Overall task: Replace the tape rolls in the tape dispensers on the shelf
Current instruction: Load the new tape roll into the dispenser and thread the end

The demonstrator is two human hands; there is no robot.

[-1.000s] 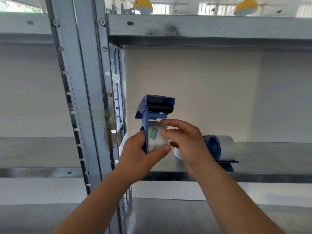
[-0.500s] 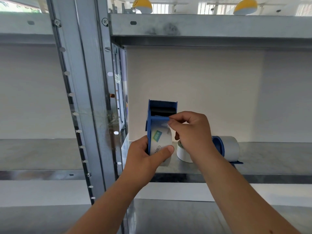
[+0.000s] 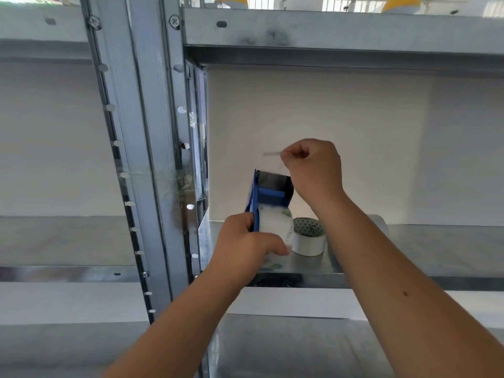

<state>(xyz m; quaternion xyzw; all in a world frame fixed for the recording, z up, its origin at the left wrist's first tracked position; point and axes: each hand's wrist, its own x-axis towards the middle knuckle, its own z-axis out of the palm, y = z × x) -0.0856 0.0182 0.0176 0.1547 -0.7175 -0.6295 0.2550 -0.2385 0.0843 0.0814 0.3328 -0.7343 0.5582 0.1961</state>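
My left hand (image 3: 245, 246) grips a blue tape dispenser (image 3: 270, 192) that carries a clear tape roll (image 3: 275, 227), held upright just above the shelf's front edge. My right hand (image 3: 313, 165) is raised above the dispenser's head and pinches the free end of the tape (image 3: 272, 153), with a transparent strip stretched down to the dispenser. A loose white tape roll (image 3: 308, 238) stands on the metal shelf (image 3: 436, 246) right behind the dispenser. A second dispenser with a grey roll (image 3: 379, 222) lies mostly hidden behind my right forearm.
A galvanised upright post (image 3: 141, 159) with holes stands to the left of my hands. Another shelf (image 3: 327, 31) runs overhead, and a lower shelf (image 3: 272, 347) lies beneath my arms. A pale wall closes the back.
My right hand has risen from the dispenser's head, drawing the tape end upward. My left hand has kept hold of the dispenser, which sits slightly lower and turned.
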